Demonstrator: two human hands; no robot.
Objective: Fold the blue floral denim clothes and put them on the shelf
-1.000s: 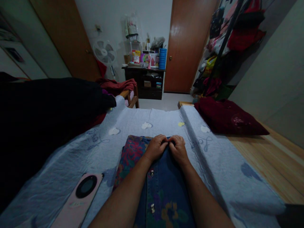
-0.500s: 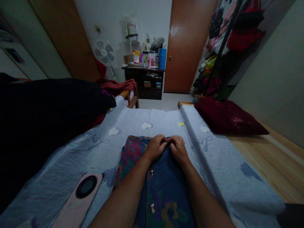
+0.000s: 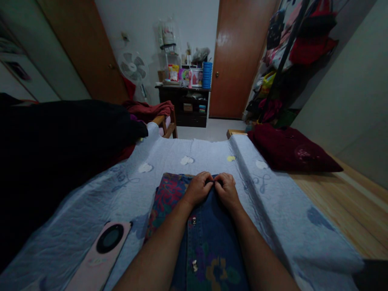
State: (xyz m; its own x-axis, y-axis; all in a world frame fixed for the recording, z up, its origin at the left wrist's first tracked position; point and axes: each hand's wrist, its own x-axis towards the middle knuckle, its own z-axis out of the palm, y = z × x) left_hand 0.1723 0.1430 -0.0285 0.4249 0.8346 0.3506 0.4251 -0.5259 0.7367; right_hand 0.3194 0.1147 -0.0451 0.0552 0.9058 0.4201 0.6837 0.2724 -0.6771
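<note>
A folded blue denim garment (image 3: 209, 238) with a floral print and metal buttons lies in front of me on the light-blue bed sheet (image 3: 169, 155). My left hand (image 3: 200, 186) is closed at its far edge, fingers curled over the cloth. Right beside it, my right hand (image 3: 226, 189) pinches the same edge, thumbs close together. The fingertips are partly hidden by the hands. My forearms cross over the garment and cover parts of it.
A pink phone (image 3: 100, 254) lies left of the garment. Dark clothing (image 3: 69, 141) is heaped at the left. A folded maroon garment (image 3: 294, 149) rests at the right, near a wooden board (image 3: 348, 198). Farther off stand a fan (image 3: 133, 66) and a dark cabinet (image 3: 183, 107).
</note>
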